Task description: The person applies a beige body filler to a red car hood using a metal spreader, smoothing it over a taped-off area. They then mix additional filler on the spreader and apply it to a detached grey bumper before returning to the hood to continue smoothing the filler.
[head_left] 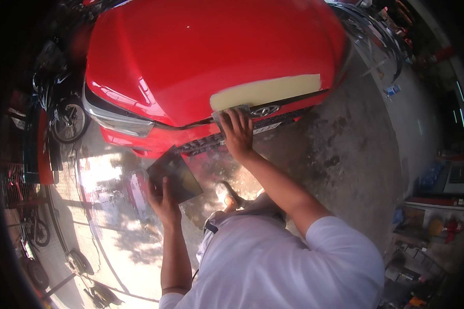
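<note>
In front of me is a red car, its hood (191, 56) reaching away from me. A smooth cream patch of body filler (278, 92) runs along the hood's front edge, above the oval badge (265, 110). At the patch's left end, my right hand (237, 133) presses a thin, flat, greyish spreader (222, 117) against the edge, fingers laid over it. My left hand (163, 203) grips a dark square board (171, 172), held low and tilted below the bumper. A dull yellowish smear shows near the board's right edge. Part of the spreader is hidden under my fingers.
The car's headlight (123, 123) and bumper are close on the left. A motorcycle wheel (69, 121) stands beyond it. Black curved parts (381, 44) lie at the far right, and a cluttered shelf (428, 206) is at the lower right. Stained concrete floor (345, 154) surrounds the car.
</note>
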`<state>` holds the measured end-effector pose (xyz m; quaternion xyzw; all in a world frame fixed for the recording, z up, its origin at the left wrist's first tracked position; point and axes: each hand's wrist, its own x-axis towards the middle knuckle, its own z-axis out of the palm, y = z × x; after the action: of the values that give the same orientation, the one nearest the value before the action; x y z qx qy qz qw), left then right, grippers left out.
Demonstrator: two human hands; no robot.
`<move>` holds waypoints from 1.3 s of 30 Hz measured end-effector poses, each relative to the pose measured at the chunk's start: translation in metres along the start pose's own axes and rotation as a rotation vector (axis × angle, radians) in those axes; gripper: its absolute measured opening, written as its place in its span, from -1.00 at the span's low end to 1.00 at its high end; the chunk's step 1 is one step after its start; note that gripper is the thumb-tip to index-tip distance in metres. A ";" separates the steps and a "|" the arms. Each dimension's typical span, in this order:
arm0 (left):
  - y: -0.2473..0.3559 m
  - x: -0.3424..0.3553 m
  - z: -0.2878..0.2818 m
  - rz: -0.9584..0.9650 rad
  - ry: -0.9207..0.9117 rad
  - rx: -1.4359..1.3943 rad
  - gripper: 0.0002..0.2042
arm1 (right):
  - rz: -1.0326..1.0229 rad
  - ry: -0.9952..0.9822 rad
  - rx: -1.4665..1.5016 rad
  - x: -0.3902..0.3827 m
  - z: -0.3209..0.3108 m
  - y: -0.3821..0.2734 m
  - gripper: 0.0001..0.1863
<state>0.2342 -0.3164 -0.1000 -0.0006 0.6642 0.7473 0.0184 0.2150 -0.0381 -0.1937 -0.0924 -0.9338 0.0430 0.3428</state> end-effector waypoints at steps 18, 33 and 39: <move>-0.007 0.008 0.020 -0.020 0.107 -0.158 -0.71 | 0.000 -0.091 0.772 -0.026 -0.103 -0.060 -0.30; 0.001 -0.004 0.069 0.155 -0.249 0.122 -0.72 | -0.143 -0.249 0.472 -0.012 -0.154 -0.023 -0.42; 0.032 0.038 0.054 0.252 -0.033 -0.104 -0.67 | -0.288 -0.430 0.473 -0.041 -0.107 -0.011 -0.54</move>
<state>0.1969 -0.2655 -0.0631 0.0941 0.6191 0.7769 -0.0645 0.3132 -0.0550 -0.1368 0.1332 -0.9523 0.2279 0.1529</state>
